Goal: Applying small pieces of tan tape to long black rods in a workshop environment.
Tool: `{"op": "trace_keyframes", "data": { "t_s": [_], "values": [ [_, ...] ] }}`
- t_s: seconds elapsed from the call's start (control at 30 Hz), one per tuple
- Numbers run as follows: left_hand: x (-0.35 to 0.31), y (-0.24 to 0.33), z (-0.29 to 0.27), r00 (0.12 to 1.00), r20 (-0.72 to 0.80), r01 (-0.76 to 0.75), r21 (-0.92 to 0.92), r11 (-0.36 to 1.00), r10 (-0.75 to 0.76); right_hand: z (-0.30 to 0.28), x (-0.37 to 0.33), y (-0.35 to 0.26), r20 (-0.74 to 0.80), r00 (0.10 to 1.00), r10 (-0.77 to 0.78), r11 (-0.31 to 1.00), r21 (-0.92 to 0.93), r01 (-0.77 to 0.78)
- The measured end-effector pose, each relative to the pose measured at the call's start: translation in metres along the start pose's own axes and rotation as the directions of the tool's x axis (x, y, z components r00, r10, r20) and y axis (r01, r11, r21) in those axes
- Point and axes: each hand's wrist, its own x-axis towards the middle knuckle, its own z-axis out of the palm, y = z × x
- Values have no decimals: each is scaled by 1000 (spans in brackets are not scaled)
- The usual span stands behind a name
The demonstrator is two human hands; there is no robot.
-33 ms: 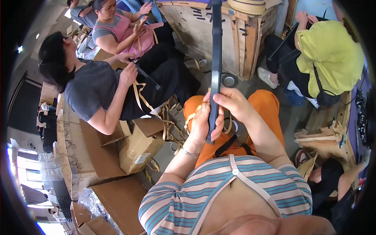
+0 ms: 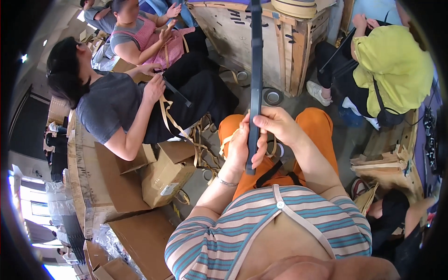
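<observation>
A long, narrow black bar (image 2: 256, 79) runs from the top edge of the view down to just above my lap; its exact kind does not show. My left hand (image 2: 240, 144) is closed around its lower part, with fingertips showing on the right side of the bar. My right hand (image 2: 277, 123) grips it a little higher, the thumb pressed on its face. A thin yellowish strip (image 2: 227, 140) shows beside my left hand. Below the hands, a black strap (image 2: 269, 173) lies across my orange trousers.
Co-workers sit at left; one in a grey shirt (image 2: 107, 107) handles a dark strip. At right sits a person in a yellow-green top (image 2: 394, 65). A wooden crate (image 2: 242, 39) stands ahead, a black tape roll (image 2: 272, 96) on the floor, and open cardboard boxes (image 2: 165, 179) at left.
The bar's lower end sits slightly lower toward me. Both hands keep nearly the same place and grip.
</observation>
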Motion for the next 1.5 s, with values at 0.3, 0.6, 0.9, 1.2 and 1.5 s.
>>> {"op": "trace_keyframes", "data": {
  "t_s": [0.3,0.6,0.9,1.2,1.5],
  "values": [
    [16,-1,-20,991,100,85,2,996,-84,-45,37,22,-80,987,138,957,267,-112],
    [40,12,-16,957,151,271,-147,951,-249,-45,43,32,-245,964,103,971,234,-45],
    [27,5,-2,995,24,74,427,901,-93,-41,24,-2,-307,947,-88,989,-143,45],
    [50,-14,-9,986,-162,63,631,773,51,-52,36,-6,-270,946,-177,900,-434,44],
    [113,55,-18,891,-201,9,904,427,406,-160,67,52,-240,970,-34,823,-557,-109]
  ]
}}
